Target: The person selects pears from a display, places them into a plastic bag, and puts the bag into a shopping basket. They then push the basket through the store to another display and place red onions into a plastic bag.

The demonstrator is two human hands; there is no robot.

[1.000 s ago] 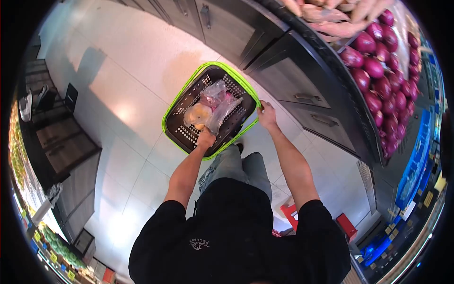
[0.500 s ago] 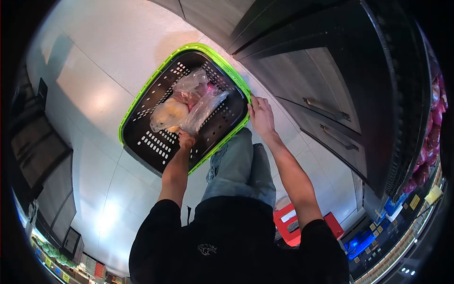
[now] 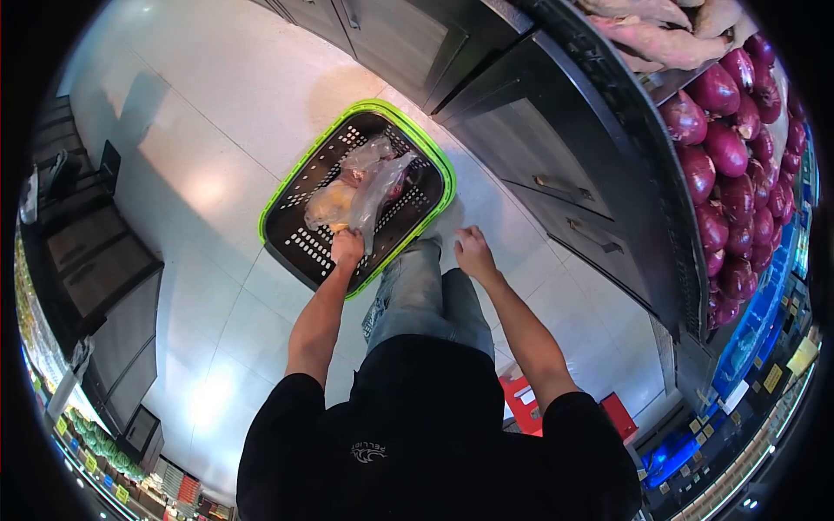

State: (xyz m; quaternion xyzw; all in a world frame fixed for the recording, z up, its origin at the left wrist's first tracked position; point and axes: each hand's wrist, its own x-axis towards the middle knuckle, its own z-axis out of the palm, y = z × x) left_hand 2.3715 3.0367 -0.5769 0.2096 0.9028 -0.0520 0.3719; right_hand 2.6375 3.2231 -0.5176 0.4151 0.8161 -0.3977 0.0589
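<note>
A black shopping basket (image 3: 287,234) with a bright green rim stands on the floor ahead of my legs. Inside it lie clear plastic bags (image 3: 372,201), one with yellowish round produce (image 3: 330,207) and another with something reddish that the film partly hides. My left hand (image 3: 349,248) reaches over the near side, its fingers closed on the end of a plastic bag. Off to the right of the basket, apart from its rim, my right hand (image 3: 474,253) hangs with curled fingers and nothing visible in them.
Dark cabinets with handles (image 3: 565,189) run along the right. Above them is a display of red onions (image 3: 730,165) and sweet potatoes (image 3: 669,39). More dark cabinets (image 3: 104,260) stand at left. A red object (image 3: 526,404) is behind my right arm.
My right hand has let go of the green rim and drawn back from it. The view has shifted, bringing the onions and sweet potatoes into sight. My left hand stays at the bag.
</note>
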